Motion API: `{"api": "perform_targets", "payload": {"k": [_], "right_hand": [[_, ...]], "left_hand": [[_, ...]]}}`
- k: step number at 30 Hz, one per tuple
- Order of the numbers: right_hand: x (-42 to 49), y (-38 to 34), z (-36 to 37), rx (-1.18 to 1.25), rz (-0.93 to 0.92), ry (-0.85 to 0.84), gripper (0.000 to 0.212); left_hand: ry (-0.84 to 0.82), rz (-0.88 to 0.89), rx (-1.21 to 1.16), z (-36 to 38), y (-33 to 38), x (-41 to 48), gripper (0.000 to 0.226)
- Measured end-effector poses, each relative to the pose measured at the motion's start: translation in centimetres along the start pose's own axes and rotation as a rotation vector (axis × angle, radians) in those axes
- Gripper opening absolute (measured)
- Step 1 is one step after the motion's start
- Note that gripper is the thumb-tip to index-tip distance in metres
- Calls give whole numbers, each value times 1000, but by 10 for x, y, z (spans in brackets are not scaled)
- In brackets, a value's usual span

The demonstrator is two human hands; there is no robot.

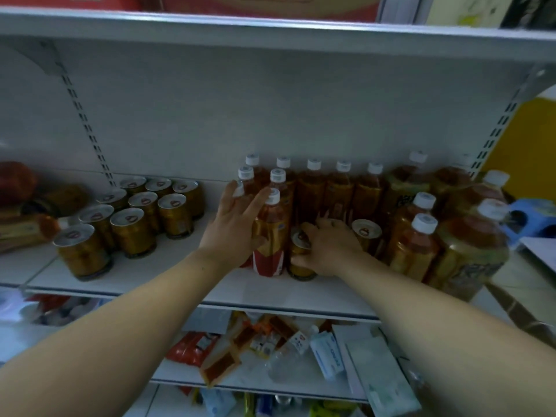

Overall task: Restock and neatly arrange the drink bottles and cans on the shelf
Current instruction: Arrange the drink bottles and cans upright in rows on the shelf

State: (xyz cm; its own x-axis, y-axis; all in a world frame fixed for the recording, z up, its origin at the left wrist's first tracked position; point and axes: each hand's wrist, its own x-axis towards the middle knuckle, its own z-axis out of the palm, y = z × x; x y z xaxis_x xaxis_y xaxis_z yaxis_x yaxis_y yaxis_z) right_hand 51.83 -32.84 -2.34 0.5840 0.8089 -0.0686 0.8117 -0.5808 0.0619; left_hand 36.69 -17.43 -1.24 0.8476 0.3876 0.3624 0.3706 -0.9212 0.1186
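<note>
Near frame centre, a bottle [268, 236] is pressed by the spread-fingered left hand [236, 221] and a can [300, 239] is gripped by the right hand [329, 245].

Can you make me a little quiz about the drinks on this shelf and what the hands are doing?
1. True or false: the right hand grips a can.
2. What colour are the bottle caps? A red, B white, C green.
3. Fill in: the left hand presses against a red-labelled ____.
Key: 1 true; 2 B; 3 bottle.
</note>
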Motion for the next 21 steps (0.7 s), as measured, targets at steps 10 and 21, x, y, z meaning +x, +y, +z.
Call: {"api": "perform_targets", "payload": {"k": [10,21], "right_hand": [[-36,-9,-2,34,-68,-2,93],[-40,16,-1,249,21,-110,112]], "left_hand": [[-55,-3,-93,-8,1,-3,106],[-150,-146,-560,36,57,-61,92]]}}
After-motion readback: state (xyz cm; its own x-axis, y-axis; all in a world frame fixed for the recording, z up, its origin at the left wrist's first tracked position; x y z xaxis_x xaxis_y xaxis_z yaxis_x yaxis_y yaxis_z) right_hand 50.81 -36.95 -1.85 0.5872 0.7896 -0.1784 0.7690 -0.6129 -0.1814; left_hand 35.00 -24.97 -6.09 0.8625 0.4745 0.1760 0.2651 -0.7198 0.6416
